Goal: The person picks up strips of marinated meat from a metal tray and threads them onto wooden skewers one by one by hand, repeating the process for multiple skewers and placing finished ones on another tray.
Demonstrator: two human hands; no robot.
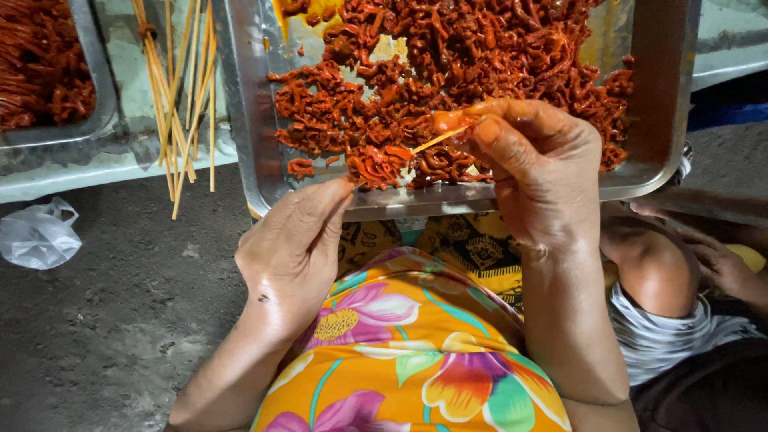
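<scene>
Head view: bamboo skewer (436, 141), long axis slanting left-near to right-far, between both hands over the near rim of the metal tray (248, 120). Left hand (292, 240) pinches its near end; right hand (536, 164) pinches a red meat strip (452, 120) at its tip.

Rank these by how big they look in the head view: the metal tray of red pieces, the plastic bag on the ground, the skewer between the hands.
1. Metal tray, by far the largest.
2. Plastic bag.
3. Skewer, thin, mostly hidden by the fingers.

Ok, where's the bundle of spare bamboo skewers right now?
The bamboo skewers lie upper left in the head view, between the two metal trays, beyond the left hand.
</scene>
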